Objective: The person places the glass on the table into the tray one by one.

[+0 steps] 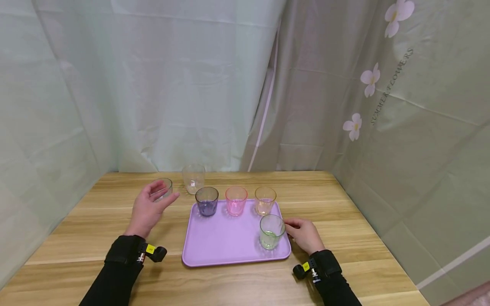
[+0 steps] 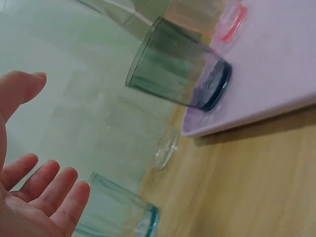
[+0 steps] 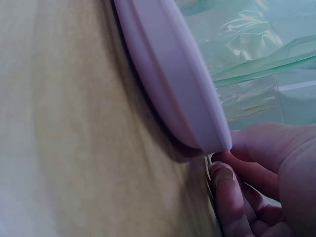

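Observation:
In the head view my left hand [image 1: 147,208] is at the back left, fingers spread beside a bluish drinking glass [image 1: 168,185] that it partly covers. In the left wrist view the thumb stands well apart from the fingers, and the glass [image 2: 123,207] shows just beyond the fingertips. My right hand [image 1: 305,234] pinches the right edge of a lilac tray [image 1: 222,244], thumb at the rim and fingers curled low by the tabletop. Near that edge, a pale green glass [image 1: 272,231] stands upright on the tray.
Along the tray's back edge stand a dark grey glass [image 1: 207,202], a pink glass [image 1: 236,201] and an amber glass [image 1: 265,200]. Behind the tray's left corner is a clear glass [image 1: 193,178]. Curtains [image 1: 172,85] hang behind the wooden table [image 1: 344,212].

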The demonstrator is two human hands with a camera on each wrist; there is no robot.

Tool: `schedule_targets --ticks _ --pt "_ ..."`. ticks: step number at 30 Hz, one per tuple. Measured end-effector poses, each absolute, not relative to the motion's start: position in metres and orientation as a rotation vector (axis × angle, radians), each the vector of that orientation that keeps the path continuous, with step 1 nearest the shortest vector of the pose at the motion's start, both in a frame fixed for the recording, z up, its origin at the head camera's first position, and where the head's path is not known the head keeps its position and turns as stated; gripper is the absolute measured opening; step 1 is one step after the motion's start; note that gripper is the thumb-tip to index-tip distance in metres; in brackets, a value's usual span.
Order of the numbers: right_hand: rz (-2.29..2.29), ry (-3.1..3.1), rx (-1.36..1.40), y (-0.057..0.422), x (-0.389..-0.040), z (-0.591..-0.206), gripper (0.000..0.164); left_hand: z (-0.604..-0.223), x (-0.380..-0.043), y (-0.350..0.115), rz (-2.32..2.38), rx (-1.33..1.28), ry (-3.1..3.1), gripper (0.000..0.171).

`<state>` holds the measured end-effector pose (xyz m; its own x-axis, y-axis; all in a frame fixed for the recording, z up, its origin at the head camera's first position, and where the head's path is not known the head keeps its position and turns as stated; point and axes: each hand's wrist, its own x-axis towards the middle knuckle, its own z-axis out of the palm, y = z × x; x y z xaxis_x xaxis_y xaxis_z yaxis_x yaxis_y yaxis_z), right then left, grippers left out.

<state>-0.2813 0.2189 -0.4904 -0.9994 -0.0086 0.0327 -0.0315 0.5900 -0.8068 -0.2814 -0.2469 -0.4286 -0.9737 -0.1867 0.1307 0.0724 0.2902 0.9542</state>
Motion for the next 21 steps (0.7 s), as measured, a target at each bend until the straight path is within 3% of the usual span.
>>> schedule_targets --ticks 21 --pt "1.421 -2.771 0.029 0.218 -0.28 -0.49 0.023 -0.41 -0.299 -0.267 -1.665 0.128 -2.341 0.095"
